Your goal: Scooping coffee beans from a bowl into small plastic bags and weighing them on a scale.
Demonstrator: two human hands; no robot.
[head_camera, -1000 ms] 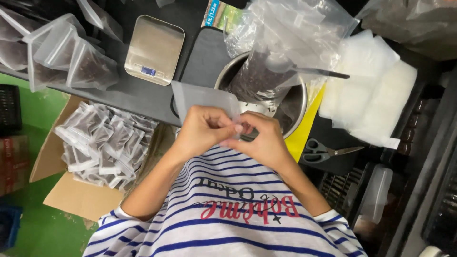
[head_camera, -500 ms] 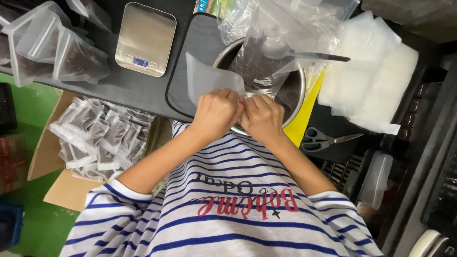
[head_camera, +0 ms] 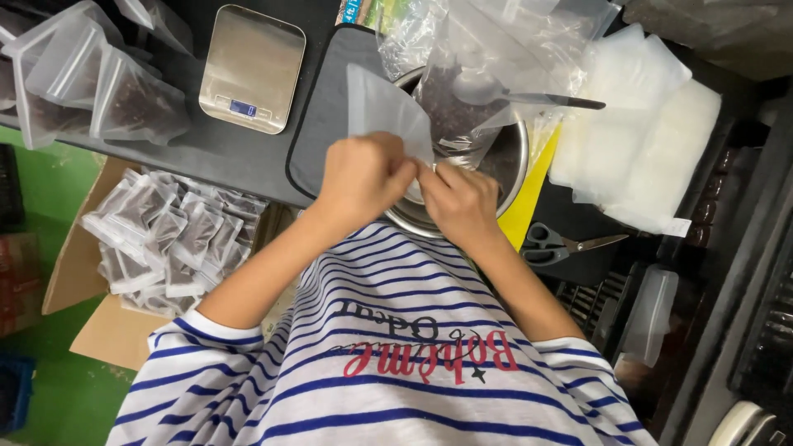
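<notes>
My left hand (head_camera: pixel 361 176) and my right hand (head_camera: pixel 460 199) both pinch the near edge of a small frosted plastic pouch (head_camera: pixel 382 107), held tilted over the black mat (head_camera: pixel 322 124). The pouch looks empty. Just beyond it stands a steel bowl (head_camera: pixel 516 161) holding a large clear bag of dark granules (head_camera: pixel 462 91), with a spoon (head_camera: pixel 529 95) lying in the bag.
A steel digital scale (head_camera: pixel 252 66) sits at the back left. Filled pouches (head_camera: pixel 91 91) stand on the dark table's left. A cardboard box (head_camera: pixel 91 330) of filled pouches (head_camera: pixel 169 239) is on the floor. A stack of empty pouches (head_camera: pixel 636 140) and scissors (head_camera: pixel 562 244) lie right.
Both hands have lifted the pouch up and forward from near my chest toward the bowl. The view has shifted a little with them.
</notes>
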